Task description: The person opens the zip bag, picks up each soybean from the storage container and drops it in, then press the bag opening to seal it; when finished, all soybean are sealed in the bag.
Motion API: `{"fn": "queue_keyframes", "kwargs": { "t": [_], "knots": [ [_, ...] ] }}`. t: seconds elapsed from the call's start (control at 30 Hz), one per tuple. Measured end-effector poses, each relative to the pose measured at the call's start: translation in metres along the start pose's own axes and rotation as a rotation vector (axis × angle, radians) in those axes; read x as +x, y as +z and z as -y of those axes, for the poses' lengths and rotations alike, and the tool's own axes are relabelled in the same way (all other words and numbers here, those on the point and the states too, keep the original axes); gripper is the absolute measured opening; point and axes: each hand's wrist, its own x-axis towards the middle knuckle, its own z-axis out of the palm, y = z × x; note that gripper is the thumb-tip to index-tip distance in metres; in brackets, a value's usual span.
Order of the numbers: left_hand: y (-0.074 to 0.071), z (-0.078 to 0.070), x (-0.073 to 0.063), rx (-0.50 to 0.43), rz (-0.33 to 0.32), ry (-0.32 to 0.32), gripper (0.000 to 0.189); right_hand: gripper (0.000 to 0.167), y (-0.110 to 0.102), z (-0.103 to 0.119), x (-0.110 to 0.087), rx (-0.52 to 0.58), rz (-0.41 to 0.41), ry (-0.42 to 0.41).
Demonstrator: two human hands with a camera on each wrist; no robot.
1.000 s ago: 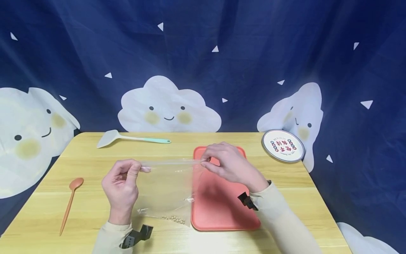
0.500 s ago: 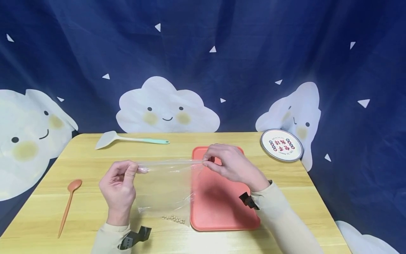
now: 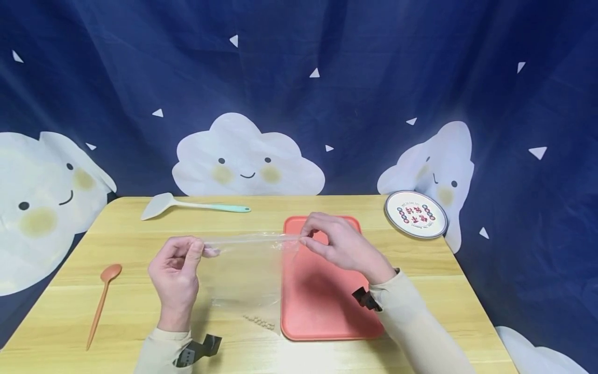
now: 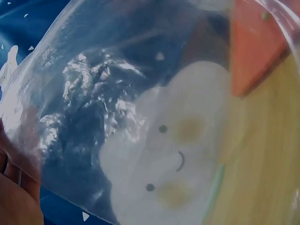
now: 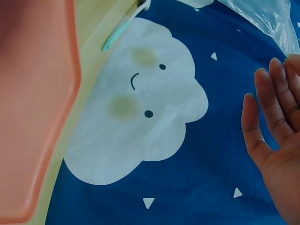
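Clear bag (image 3: 245, 270), a few beans (image 3: 259, 321) at its bottom: held up over the table (image 3: 131, 306), by the red tray (image 3: 327, 301). Left hand (image 3: 176, 274) and right hand (image 3: 337, 243) each pinched a top corner, stretching the mouth taut. Step judged: working the seal; next calls for fingers run along it. Behind: spatula (image 3: 187, 204), spoon (image 3: 100, 298), round tin (image 3: 416, 214), cloud-print backdrop (image 3: 247, 156).

A staged home-style recording corner. A dark blue cloth backdrop printed with smiling white clouds (image 3: 248, 158) hangs behind a light wooden table (image 3: 140, 291) bearing kitchen utensils.
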Motion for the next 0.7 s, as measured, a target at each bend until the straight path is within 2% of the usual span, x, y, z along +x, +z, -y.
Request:
{"fn": "queue_keyframes", "kwargs": {
  "t": [0.13, 0.3, 0.47, 0.5, 0.57, 0.63, 0.7],
  "knots": [
    [-0.003, -0.001, -0.001, -0.029, 0.020, -0.021, 0.006, 0.006, 0.004, 0.000, 0.000, 0.093, -0.004, 0.025],
    [-0.012, -0.006, 0.002, -0.054, 0.051, -0.018, 0.004, 0.006, 0.010, 0.003, 0.002, 0.266, 0.027, 0.056],
    [-0.020, -0.010, 0.010, -0.068, 0.071, -0.034, 0.006, 0.008, 0.016, 0.009, 0.007, 0.499, 0.061, 0.106],
    [-0.022, -0.011, 0.012, -0.057, 0.064, -0.051, 0.006, 0.008, 0.018, 0.011, 0.009, 0.555, 0.070, 0.117],
    [-0.024, -0.014, 0.016, 0.025, 0.028, -0.112, 0.008, 0.006, 0.022, 0.011, 0.013, 0.655, 0.090, 0.141],
    [-0.026, -0.014, 0.020, 0.134, -0.022, -0.212, 0.011, 0.006, 0.026, 0.010, 0.018, 0.716, 0.111, 0.180],
    [-0.029, -0.012, 0.023, 0.237, -0.056, -0.339, 0.014, 0.006, 0.033, 0.004, 0.024, 0.757, 0.130, 0.222]
  ]
}}
